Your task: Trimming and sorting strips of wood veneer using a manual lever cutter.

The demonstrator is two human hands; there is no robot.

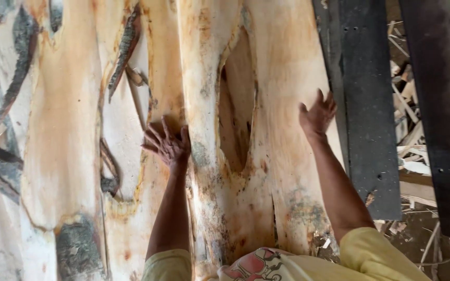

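Thin pale wood veneer sheets (pixel 63 135) with orange stains, dark bark patches and holes lie spread out below me. My left hand (pixel 166 143) rests flat on the veneer near the middle, fingers spread. My right hand (pixel 317 115) lies on the right part of the same sheet (pixel 282 78), close to its right edge, fingers apart. Neither hand holds anything. A long oval hole (pixel 236 104) in the sheet sits between the two hands. Both arms reach out from yellow sleeves at the bottom.
Two dark metal beams (pixel 363 104) (pixel 441 104) run along the right side beside the veneer. Wood scraps and splinters (pixel 410 135) lie in the gap between them and on the ground at the lower right.
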